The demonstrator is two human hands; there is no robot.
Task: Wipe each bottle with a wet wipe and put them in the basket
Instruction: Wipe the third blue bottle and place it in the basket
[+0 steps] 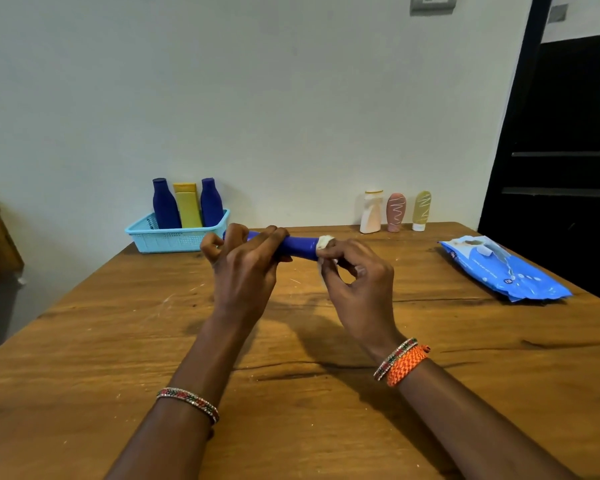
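I am looking into a plain domestic room, most likely in a home. I see a scratched wooden table (326,341) pushed against a bare white painted wall (257,98), with a switch plate (433,2) high on that wall and a dark doorway (561,133) at the right. Household toiletry bottles (395,212) stand at the table's far edge, others sit in a light blue plastic basket (174,237), and a blue pack of wet wipes (506,271) lies nearby.

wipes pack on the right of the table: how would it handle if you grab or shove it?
The wet wipes pack is a crinkled soft pouch lying flat, so it would probably sag and flex when lifted by one end. Flat and wide on the table, it should slide rather than roll or tip. Its glossy film may be slippery.
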